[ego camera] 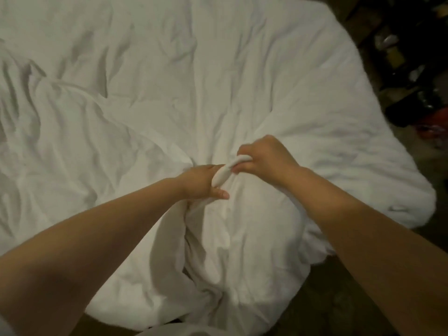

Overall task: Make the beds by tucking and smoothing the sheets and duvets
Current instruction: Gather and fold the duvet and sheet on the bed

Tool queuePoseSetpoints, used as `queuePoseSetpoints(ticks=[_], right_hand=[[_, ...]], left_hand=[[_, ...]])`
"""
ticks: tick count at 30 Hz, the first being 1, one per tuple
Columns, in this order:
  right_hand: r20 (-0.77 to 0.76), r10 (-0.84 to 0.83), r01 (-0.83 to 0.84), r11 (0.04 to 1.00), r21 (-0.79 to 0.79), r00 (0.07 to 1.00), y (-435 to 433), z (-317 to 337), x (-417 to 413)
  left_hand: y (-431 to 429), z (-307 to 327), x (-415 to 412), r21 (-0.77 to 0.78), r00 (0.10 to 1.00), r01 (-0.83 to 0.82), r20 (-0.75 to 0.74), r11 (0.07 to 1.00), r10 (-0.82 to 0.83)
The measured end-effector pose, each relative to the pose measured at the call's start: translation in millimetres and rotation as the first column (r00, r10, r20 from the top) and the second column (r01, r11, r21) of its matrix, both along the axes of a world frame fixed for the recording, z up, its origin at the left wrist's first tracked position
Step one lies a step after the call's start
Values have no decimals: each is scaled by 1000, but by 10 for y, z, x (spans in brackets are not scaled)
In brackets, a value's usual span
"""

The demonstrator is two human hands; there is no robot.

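Duvet (169,81): white and rumpled. It covers the bed from the near edge to the far edge of the view and fills most of the scene.

Creases: long soft wrinkles run from the far side towards the middle. The deepest shadowed folds lie at the left, and the right part is flatter.

Gathered ridge (224,174): a thick roll of the duvet's fabric, bunched up at about the middle of the duvet. It runs diagonally from near-left to far-right between the two hands.

Left hand (202,183): holds the near-left end of the ridge. The thumb lies across the near side and the fingers curl round the fabric, so the hand is closed on the cloth.

Right hand (264,156): grips the far-right end of the same ridge, knuckles up and fingers curled under the roll. It is just beside the left hand, and only the short roll of fabric separates them.

Forearms (351,214): both are bare and reach in from the near corners to meet at the ridge.

Below the hands: the duvet pulls into deep vertical pleats that fall towards the near edge. There it hangs over the side of the bed.

Duvet's right edge: rounded and puffy. It sags towards the floor (339,299), which is dark and brownish.

Clutter (412,69): a dim heap of dark things on the floor at the far right, well apart from the hands and too blurred to name. A red item (434,120) lies among them.
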State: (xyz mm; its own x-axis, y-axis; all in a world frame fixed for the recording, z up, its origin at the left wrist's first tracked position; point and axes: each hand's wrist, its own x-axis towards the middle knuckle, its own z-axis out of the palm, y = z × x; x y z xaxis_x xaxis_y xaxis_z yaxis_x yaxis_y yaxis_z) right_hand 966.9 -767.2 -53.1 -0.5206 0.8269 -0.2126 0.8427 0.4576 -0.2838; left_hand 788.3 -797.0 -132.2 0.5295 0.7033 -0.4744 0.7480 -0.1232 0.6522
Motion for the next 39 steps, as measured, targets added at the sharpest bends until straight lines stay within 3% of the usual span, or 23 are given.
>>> queuePoseSetpoints(ticks=[3,6,9,12,14,16,18,22,28,35,39], right_hand=[[-141,-85,111,976,187,986,401,505,50],[-286,-184,284,887,365,940,886,1117,103],[-292,-239,372,703,606,926,1485,1826,14],[-199,-378,393,552,736,904,1998,2385,-209],[-137,-431,390,583,713,892,2128,2450,-305],[17,-400,290,693,660,916,2058,2291,-284],[111,-357,242,799,550,927,1862,2021,-138],[113,-386,332,885,326,916,1279,1436,482],[-60,-543,546,827,134,838,158,1008,2064],[-107,-657,664,724,187,746,-774,1282,4422],[-145,-696,710,675,202,703,-972,1384,5414]], left_hand=[[290,392,24,-112,959,-239,130,964,253],[890,1106,-120,118,823,-528,314,841,473],[1632,2190,-343,361,752,-641,470,677,462],[2255,3031,-497,637,805,-585,379,503,456],[2498,3206,-521,722,782,-533,219,442,584],[2535,3129,-407,773,728,-435,0,461,686],[2423,2892,-143,765,710,-374,-127,524,693],[1865,2389,779,715,785,-350,-129,605,606],[699,1930,2725,620,883,-321,-78,716,464],[8,1896,4942,604,931,-309,33,735,364],[-65,1882,5825,593,945,-275,21,757,327]])
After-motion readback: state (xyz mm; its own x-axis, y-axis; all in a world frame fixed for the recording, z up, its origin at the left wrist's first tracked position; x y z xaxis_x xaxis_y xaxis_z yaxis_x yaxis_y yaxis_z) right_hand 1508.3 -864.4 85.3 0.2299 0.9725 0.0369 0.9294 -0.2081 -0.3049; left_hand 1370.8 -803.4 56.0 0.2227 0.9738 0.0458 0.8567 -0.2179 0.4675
